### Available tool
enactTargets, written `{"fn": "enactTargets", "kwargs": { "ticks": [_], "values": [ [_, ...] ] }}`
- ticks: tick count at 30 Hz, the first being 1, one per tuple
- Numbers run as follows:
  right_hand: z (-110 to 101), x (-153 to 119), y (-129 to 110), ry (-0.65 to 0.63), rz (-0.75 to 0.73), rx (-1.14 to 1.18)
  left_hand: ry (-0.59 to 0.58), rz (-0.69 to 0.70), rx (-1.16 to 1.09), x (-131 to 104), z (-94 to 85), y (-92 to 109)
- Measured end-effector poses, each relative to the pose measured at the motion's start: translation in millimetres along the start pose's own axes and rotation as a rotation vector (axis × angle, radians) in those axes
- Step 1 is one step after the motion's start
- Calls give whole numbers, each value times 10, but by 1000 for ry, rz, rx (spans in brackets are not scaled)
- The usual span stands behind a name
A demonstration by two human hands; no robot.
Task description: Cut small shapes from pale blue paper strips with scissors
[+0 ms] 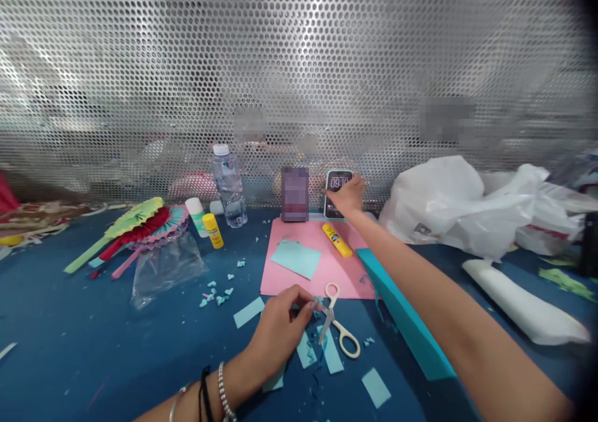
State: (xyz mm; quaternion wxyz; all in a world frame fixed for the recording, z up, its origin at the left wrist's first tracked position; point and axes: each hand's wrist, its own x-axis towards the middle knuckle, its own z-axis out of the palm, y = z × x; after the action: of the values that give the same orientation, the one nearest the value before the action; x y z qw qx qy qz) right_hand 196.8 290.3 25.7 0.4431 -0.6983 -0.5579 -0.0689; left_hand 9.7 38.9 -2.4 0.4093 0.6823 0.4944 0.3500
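Note:
My right hand (349, 196) reaches to the back of the table and grips an upright smartphone (333, 209) with a lit clock screen, its thumb across the front. Close to me, my left hand (284, 322) has its fingertips pinched together; what lies between them is too small to make out. Open scissors (343, 335) with cream handles lie beside those fingertips, blades partly over light blue paper strips (332, 353). Beyond the left hand, a light blue paper piece (296, 260) and a yellow glue stick (336, 240) rest on pink paper (280, 285).
A turquoise sheet or folder (406, 316) lies under my right forearm. At left are paper fans (140, 225), a plastic sleeve (168, 266), glue sticks (213, 232) and a water bottle (230, 188). White plastic bags (439, 197) sit at right. A perforated metal panel (187, 67) closes the back.

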Motion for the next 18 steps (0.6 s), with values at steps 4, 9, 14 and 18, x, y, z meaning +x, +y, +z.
{"fn": "enactTargets", "kwargs": {
  "ticks": [4,9,14,18],
  "values": [
    [33,-53,-141,18,74,-52,3,2,9,-2,3,7],
    [45,-63,-222,26,106,-76,5,11,2,-5,3,10],
    [25,-80,-199,28,94,-63,-1,31,-2,-11,3,2],
    [26,-105,-200,51,83,-35,-7,31,-2,-13,11,-9]
  ]
}}
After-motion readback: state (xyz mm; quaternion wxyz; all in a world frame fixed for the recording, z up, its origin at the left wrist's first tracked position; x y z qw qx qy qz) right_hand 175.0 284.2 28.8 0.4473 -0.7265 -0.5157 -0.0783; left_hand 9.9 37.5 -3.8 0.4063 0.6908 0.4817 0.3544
